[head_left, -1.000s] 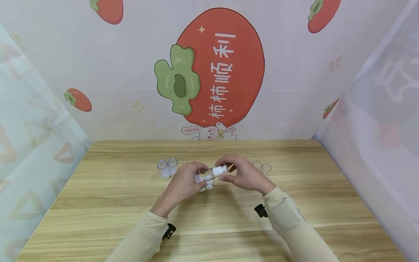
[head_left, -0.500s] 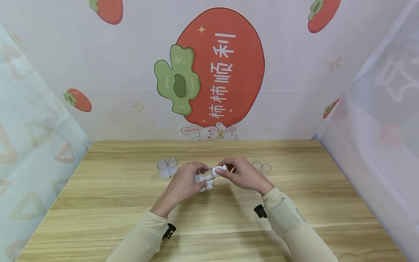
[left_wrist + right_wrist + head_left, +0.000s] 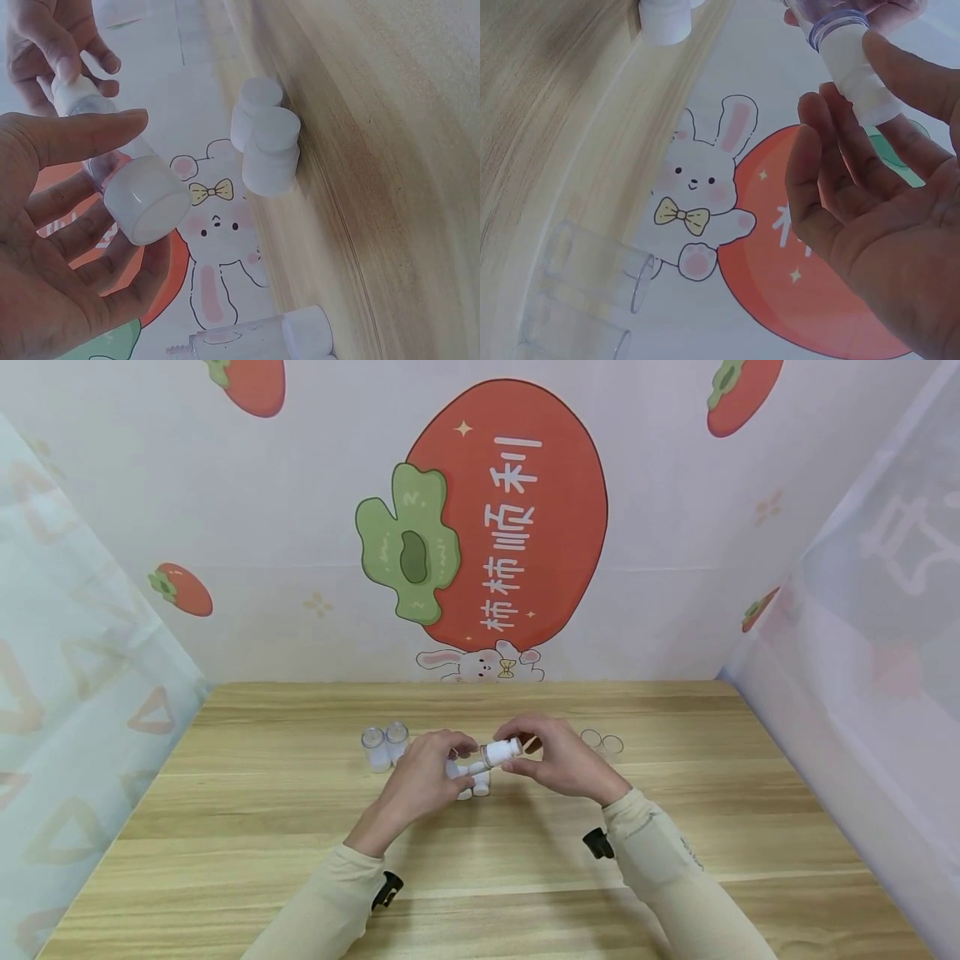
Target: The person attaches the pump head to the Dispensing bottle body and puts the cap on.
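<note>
The left hand (image 3: 429, 768) has its thumb on one side of a bottle (image 3: 148, 199) and its bent fingers on the other, so it has hold of it near the fat white bottom. The right hand (image 3: 557, 760) is at the other end, with its thumb and fingers bent round the white top (image 3: 504, 752). A shiny band (image 3: 835, 27) goes round the bottle just below that top.

The bottle is tipped in the air, with its white top a bit higher than its bottom. It is over the middle of the wooden table (image 3: 480, 877), closer to the back edge than to the front.

Just under the bottle, two small white pieces (image 3: 271, 154) sit close together on the table. Out toward the left edge, two clear bottles (image 3: 377, 750) stand side by side. On the other side, toward the right edge and near the back edge, are two clear cups (image 3: 600, 262), close together too.

Both arms have cream sleeves (image 3: 322, 902). Behind the back edge hangs a white cloth (image 3: 285, 510) with a big red fruit (image 3: 566, 527) and a bunny (image 3: 480, 664) with a yellow bow.
</note>
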Available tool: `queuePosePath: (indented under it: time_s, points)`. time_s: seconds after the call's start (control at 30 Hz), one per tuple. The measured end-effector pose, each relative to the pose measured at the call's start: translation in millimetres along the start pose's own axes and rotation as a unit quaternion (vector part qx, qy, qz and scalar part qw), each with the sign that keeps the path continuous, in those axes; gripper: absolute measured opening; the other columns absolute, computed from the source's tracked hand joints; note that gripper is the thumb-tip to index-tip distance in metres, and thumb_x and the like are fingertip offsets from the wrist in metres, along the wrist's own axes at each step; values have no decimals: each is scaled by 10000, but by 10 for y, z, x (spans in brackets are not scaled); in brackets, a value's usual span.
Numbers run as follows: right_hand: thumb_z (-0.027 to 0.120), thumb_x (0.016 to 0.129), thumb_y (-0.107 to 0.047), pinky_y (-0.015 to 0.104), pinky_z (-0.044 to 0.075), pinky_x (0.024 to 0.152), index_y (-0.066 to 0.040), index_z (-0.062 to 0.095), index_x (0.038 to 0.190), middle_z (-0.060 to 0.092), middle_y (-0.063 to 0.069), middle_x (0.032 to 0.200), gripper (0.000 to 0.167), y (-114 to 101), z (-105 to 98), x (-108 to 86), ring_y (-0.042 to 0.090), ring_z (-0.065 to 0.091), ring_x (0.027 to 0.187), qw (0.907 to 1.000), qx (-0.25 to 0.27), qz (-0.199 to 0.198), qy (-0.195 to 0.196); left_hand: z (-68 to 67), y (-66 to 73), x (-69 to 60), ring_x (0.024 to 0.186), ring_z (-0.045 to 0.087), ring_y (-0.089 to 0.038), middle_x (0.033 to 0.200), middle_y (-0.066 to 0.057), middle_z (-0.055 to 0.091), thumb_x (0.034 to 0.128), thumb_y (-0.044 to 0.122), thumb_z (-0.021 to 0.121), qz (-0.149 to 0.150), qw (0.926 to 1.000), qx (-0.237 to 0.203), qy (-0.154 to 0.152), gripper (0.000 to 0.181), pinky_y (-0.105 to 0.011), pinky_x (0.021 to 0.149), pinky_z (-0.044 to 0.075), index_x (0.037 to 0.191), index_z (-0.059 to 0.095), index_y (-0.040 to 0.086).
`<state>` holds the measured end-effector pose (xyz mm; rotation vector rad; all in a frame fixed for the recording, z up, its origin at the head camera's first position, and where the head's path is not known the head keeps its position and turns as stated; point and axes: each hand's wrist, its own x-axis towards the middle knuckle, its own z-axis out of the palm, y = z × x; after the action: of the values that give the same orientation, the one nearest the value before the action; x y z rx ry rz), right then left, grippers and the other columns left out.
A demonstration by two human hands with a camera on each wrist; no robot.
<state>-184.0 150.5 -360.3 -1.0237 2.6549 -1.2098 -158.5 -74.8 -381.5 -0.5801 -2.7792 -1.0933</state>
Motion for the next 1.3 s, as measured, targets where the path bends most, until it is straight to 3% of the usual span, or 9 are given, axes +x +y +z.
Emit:
queuePosePath:
  time_s: [0.2, 0.4, 0.63, 0.73, 0.97, 1.1, 1.3]
  points:
    - [743, 946, -219, 309, 552, 747, -114, 739, 1066, 658, -70, 872, 160, -19, -3, 11, 129, 604, 795, 9994, -109, 312, -139, 0, 15, 5, 919, 647, -256, 999, -80, 715, 745, 25, 889, -31, 10000, 28, -20, 363, -449, 820, 543, 1077, 745, 55]
    - [692, 981, -315, 302, 535, 675, -135, 744, 1018, 631, -53, 788, 191, -16, 8, 9, 135, 592, 734, 9982, -204, 521, -203, 3, 11, -1, 917, 648, -262, 1005, -101, 718, 746, 17, 885, -42, 10000, 3, -44, 361, -451, 822, 546, 1077, 743, 46]
    - [801, 896, -218, 382, 558, 846, -93, 694, 1186, 688, -39, 1034, 334, -3, -1, -11, 143, 625, 904, 9993, 5, 369, -31, -3, 21, 4, 916, 647, -254, 996, -79, 714, 740, 16, 889, -66, 10000, -2, -35, 360, -451, 814, 543, 1066, 746, 71]
    - [817, 873, -150, 405, 563, 850, -90, 693, 1192, 694, -27, 1079, 347, 3, -8, -13, 164, 633, 921, 9998, 66, 174, -50, -4, 22, 8, 904, 646, -240, 984, -70, 716, 736, 17, 890, -10, 10000, 67, -16, 357, -441, 805, 542, 1058, 748, 71]
    - [784, 899, -111, 356, 566, 786, -105, 721, 1120, 683, -55, 968, 230, 13, -1, -10, 190, 622, 857, 9998, 116, 17, -134, 1, 28, 15, 897, 644, -232, 983, -79, 723, 738, 17, 888, 18, 10000, 94, -20, 357, -432, 805, 535, 1063, 750, 66]
    - [739, 948, -200, 323, 556, 747, -117, 730, 1084, 659, -45, 879, 160, 0, 6, -3, 154, 598, 793, 9997, -17, 197, -157, 4, 28, 15, 899, 645, -233, 983, -74, 721, 740, 18, 887, 32, 9999, 115, -6, 356, -433, 807, 538, 1064, 748, 62]
    - [700, 977, -282, 305, 538, 707, -132, 727, 1073, 622, -52, 821, 179, -2, 3, -4, 150, 584, 756, 9989, -125, 413, -185, 8, 24, 18, 900, 646, -234, 980, -75, 719, 739, 20, 887, 44, 9999, 116, 3, 357, -436, 813, 540, 1065, 746, 56]
